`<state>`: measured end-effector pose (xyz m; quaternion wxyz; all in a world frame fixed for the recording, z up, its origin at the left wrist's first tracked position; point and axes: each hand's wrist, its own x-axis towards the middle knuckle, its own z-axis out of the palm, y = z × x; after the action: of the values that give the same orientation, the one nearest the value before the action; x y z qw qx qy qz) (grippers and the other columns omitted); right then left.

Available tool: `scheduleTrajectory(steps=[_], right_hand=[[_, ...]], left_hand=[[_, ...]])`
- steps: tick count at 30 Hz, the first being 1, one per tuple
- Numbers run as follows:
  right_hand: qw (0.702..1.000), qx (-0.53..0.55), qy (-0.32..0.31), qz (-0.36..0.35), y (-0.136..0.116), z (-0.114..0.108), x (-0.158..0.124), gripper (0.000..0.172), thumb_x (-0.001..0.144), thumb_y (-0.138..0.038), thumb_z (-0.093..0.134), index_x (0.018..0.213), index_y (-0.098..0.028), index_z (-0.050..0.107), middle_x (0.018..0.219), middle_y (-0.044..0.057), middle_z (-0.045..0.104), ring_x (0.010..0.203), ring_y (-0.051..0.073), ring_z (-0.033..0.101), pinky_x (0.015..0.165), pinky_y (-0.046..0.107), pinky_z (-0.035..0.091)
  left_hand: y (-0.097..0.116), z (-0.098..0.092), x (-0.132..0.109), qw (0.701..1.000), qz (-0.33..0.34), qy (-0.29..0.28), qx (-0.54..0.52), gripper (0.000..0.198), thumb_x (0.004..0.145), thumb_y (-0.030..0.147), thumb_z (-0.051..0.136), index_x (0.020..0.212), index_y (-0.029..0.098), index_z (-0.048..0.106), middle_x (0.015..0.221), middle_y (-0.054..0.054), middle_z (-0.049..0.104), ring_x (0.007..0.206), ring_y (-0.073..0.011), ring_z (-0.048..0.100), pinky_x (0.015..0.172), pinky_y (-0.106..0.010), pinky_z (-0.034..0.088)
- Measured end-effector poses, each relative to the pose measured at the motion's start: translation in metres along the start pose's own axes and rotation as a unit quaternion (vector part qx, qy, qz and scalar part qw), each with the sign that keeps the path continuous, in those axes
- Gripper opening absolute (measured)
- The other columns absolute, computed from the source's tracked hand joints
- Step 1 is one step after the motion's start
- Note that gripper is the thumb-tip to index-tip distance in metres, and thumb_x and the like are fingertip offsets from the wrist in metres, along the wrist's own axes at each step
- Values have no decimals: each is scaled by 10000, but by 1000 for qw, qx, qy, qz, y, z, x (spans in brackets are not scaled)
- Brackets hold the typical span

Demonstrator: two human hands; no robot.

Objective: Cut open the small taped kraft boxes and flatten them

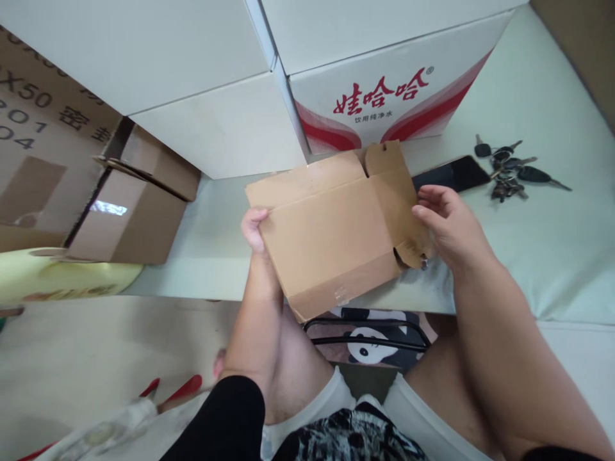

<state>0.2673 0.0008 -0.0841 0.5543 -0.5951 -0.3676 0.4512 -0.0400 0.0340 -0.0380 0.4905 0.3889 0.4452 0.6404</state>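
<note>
Both bare forearms reached forward, apart. Left hand [254, 232] upright, fingers curled in grip. Right hand [449, 225] palm inward, fingers bent, pinching.

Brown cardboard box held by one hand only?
No: the left hand grips the left edge of the brown cardboard box, and the right hand holds its right flap.

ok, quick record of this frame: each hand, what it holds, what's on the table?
left hand: grips the left edge of the cardboard box
right hand: holds the box's right flap
box state: folded flat, tilted, held over the front edge of the table
on table: phone, keys, white carton with red print
far left: open brown box
</note>
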Motion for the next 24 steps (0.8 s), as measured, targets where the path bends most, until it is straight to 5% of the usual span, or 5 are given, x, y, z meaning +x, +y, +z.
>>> scheduleTrajectory(steps=[3, 10, 16, 20, 24], right_hand=[[1000, 1, 9, 20, 2, -2, 0, 516, 605, -367, 907, 1058, -306, 666, 1210, 31, 704, 1136, 235, 654, 1046, 450, 522], [992, 46, -82, 88, -11, -2, -14, 489, 565, -520, 904, 945, -262, 739, 874, 28, 779, 801, 227, 730, 690, 374, 610], [996, 82, -18, 40, -1, -5, -6, 441, 548, -463, 921, 856, -235, 703, 845, 24, 782, 749, 190, 718, 643, 322, 584], [994, 106, 35, -9, 5, -7, 1, 361, 613, -424, 889, 858, -247, 692, 889, 29, 782, 798, 190, 726, 711, 339, 594], [982, 154, 72, -84, -4, -5, 1, 287, 655, -408, 864, 861, -289, 703, 1006, 42, 777, 978, 239, 738, 796, 371, 605]], left_hand=[[10, 9, -6, 997, -39, -54, -50, 528, 624, 501, 598, 1095, 279, 686, 1130, -94, 735, 1279, -357, 622, 1050, -541, 527], [6, -5, -5, 995, -26, -66, -71, 549, 638, 618, 616, 1080, 302, 687, 1093, -95, 746, 1342, -355, 589, 1035, -513, 559], [9, -12, -3, 995, -74, -52, -33, 387, 706, 512, 658, 932, 203, 717, 866, -70, 766, 1210, -352, 688, 964, -481, 608], [8, -12, -1, 987, -132, -92, 3, 450, 653, 516, 828, 917, 173, 703, 837, -91, 775, 1056, -358, 751, 893, -445, 632], [0, -7, 1, 988, -103, -79, 86, 538, 616, 605, 889, 873, 167, 712, 770, -75, 769, 824, -284, 772, 707, -345, 617]])
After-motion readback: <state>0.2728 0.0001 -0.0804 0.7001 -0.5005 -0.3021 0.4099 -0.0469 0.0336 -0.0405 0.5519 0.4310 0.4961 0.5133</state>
